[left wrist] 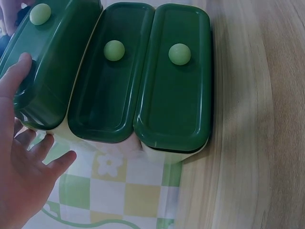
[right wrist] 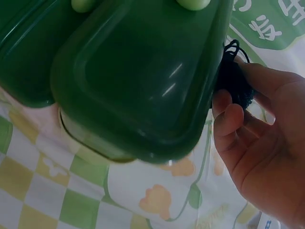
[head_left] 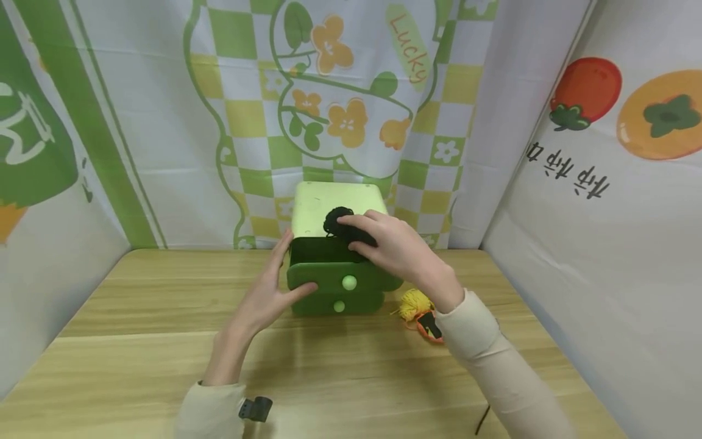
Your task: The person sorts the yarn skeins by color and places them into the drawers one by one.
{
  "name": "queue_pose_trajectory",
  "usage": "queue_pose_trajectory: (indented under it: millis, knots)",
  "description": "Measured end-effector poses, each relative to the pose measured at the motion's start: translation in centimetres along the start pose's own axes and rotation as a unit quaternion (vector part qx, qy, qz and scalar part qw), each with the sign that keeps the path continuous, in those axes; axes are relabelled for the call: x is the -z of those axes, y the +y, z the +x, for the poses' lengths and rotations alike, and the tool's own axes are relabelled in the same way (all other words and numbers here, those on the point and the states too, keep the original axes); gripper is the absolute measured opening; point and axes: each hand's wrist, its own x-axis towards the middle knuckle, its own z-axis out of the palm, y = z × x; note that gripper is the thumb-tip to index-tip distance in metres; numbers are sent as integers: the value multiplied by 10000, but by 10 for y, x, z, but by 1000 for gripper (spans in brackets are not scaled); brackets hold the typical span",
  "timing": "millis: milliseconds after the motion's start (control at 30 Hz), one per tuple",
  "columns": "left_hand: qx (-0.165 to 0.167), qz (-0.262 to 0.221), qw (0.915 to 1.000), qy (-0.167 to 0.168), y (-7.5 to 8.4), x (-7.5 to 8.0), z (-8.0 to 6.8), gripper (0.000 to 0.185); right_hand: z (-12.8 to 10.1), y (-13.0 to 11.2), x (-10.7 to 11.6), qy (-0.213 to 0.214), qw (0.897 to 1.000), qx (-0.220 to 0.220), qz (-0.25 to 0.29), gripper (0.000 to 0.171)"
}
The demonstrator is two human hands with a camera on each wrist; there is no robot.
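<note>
Hands meet at the small green drawer chest [head_left: 334, 244] standing at the middle of the head view, toward the back of the wooden table [head_left: 137, 341]. Its top drawer [head_left: 329, 268] is pulled out toward the person, its dark hollow open upward, while the lower drawers with their pale knobs stay pushed in.

The right hand [head_left: 395, 244] reaches in from the right of the frame, fingers curled around a bundle of black yarn [head_left: 340, 224], pinching it firmly. That bundle hangs just above the rear edge of the open drawer, against the front of the chest's pale top, so the hollow lies directly below and slightly nearer the person than the grip. In the right wrist view the black yarn [right wrist: 233, 78] shows tucked between thumb and fingertips, right beside the drawer's rim.

The left hand [head_left: 271, 292] is spread flat, fingers straight, its thumb pressed on the drawer's front left corner and the fingers along the chest's left side; it holds nothing. The left wrist view shows the same hand [left wrist: 21, 157] touching that corner.

On the table at the lower right of the chest lies a yellow yarn bundle [head_left: 411, 303] with something orange [head_left: 426, 323] beside it, partly hidden by the right sleeve.
</note>
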Motion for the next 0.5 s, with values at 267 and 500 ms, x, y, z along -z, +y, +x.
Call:
queue_pose_trajectory:
  millis: [267,500]
  knots:
    - [-24,-83,10000,-17,-2,-3,0,106,7,-5,-12,-259,9996,-43,-71,42]
    - [-12,-132,9999,-6,1,2,-1,107,13,-10,-17,-187,9995,2,-243,34]
